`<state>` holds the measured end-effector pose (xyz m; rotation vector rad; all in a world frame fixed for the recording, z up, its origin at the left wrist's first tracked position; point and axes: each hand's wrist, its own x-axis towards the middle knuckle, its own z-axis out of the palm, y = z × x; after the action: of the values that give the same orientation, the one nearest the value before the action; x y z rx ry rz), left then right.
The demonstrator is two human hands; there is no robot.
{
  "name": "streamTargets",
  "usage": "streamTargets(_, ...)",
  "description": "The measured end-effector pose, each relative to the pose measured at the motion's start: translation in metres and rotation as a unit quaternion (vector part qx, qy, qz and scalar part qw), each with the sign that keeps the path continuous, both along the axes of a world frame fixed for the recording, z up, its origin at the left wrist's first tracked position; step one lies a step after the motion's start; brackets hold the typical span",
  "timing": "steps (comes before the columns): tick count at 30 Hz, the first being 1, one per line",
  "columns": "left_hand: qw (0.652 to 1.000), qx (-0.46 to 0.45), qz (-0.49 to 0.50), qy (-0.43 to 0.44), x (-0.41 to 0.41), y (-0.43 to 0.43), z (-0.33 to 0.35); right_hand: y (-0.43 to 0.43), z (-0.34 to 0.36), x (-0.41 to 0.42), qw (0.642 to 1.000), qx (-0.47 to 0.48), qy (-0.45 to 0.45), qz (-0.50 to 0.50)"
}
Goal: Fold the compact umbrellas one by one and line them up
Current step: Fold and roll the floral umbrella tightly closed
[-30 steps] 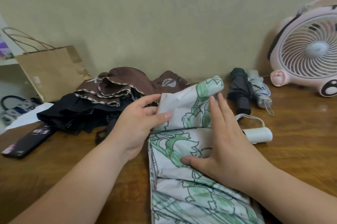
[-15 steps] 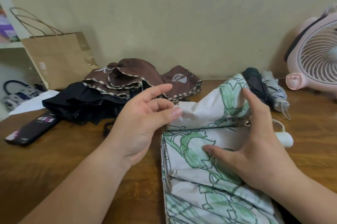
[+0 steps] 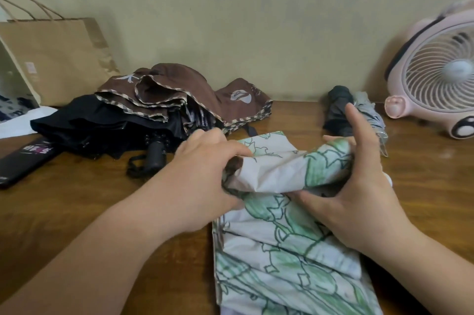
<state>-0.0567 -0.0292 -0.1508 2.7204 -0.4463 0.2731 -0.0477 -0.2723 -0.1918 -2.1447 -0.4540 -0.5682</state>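
A white umbrella with green leaf print (image 3: pixel 282 250) lies on the wooden table in front of me, its upper cloth rolled into a bundle. My left hand (image 3: pixel 202 173) grips the left end of that roll with curled fingers. My right hand (image 3: pixel 359 186) holds the right end, thumb underneath, index finger pointing up. A brown umbrella (image 3: pixel 184 94) and a black umbrella (image 3: pixel 107 125) lie unfolded at the back left. Two folded umbrellas, one black (image 3: pixel 337 109) and one grey (image 3: pixel 369 112), lie side by side at the back right.
A pink desk fan (image 3: pixel 436 76) stands at the far right against the wall. A brown paper bag (image 3: pixel 56 58) leans at the back left. A dark flat sleeve (image 3: pixel 23 163) lies near the table's left edge.
Both hands have closed around the printed cloth and rolled its upper flap into a bundle. The left hand went from open fingers to a grip.
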Motion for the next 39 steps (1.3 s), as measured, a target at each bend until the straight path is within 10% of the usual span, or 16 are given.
streamTargets(10,0.994,-0.049,-0.062,0.073,0.017,0.000,-0.021,-0.038,0.042,-0.008,0.978,-0.166,-0.016,0.122)
streamTargets(20,0.981,-0.118,-0.142,0.060,-0.003,0.015,0.001,-0.021,0.002,-0.052,0.964,0.236,0.121,-0.016)
streamTargets(34,0.989,-0.115,0.055,0.070,-0.018,0.013,0.030,-0.019,-0.010,-0.061,0.971,0.071,0.228,-0.027)
streamTargets(39,0.953,-0.159,0.074,0.246,-0.041,0.005,0.029,-0.023,-0.012,-0.060,0.973,0.066,0.222,-0.007)
